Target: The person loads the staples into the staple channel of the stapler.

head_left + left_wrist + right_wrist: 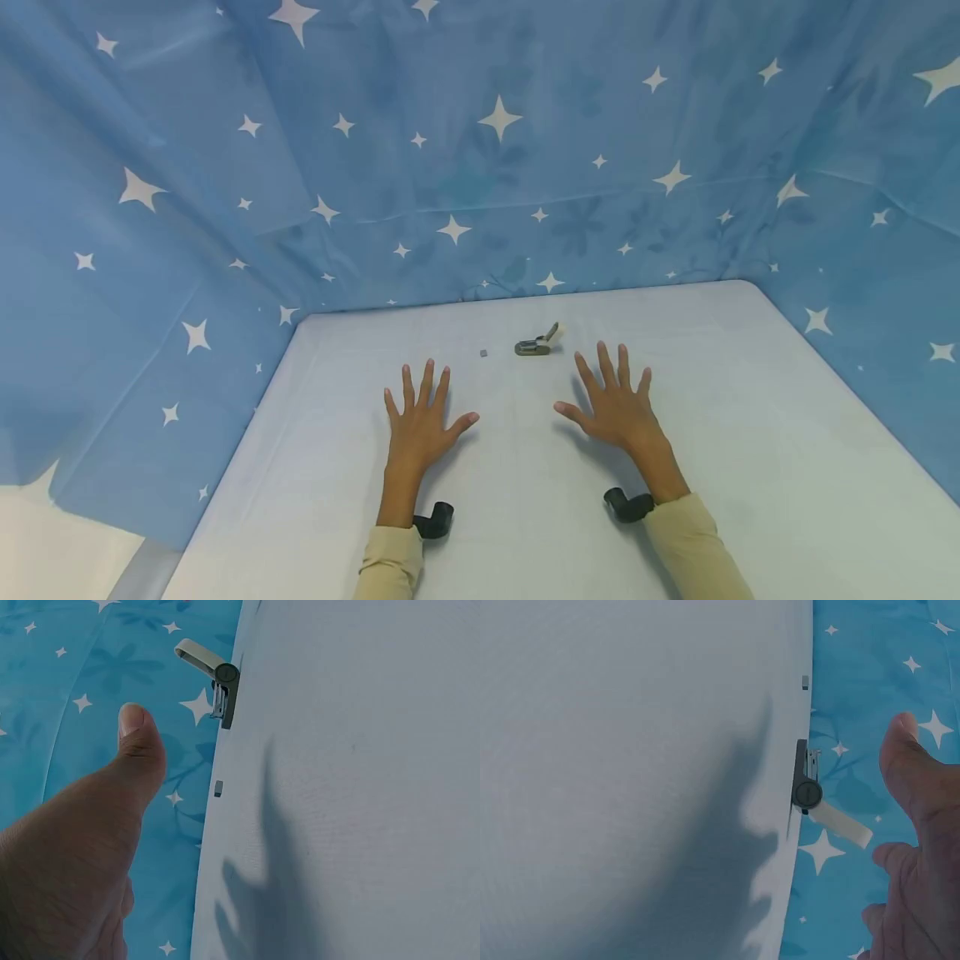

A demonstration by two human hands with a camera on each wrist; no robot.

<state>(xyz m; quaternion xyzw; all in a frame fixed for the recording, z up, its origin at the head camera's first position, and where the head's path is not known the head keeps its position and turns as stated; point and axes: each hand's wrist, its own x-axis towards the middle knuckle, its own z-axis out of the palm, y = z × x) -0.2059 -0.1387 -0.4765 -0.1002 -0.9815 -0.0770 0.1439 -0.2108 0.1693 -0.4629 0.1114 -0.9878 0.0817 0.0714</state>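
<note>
A small stapler [533, 346] with an olive-grey base lies at the far middle of the table, its pale upper arm swung up from a round hinge and metal parts showing inside. To its left is a tiny grey block [483, 353] that looks like a short strip of staples. My left hand [420, 429], palm down with fingers spread, is nearest the block and holds nothing. On the other side my right hand [618, 414] spreads its fingers too, just short of the stapler, also holding nothing. Both hands cast shadows on the white surface.
The white-covered table [517, 517] ends at a blue curtain [465, 183] with white stars, which hangs behind it and along both sides. A black wrist device [435, 521] sits at the left cuff, and another black device [628, 505] at the right cuff.
</note>
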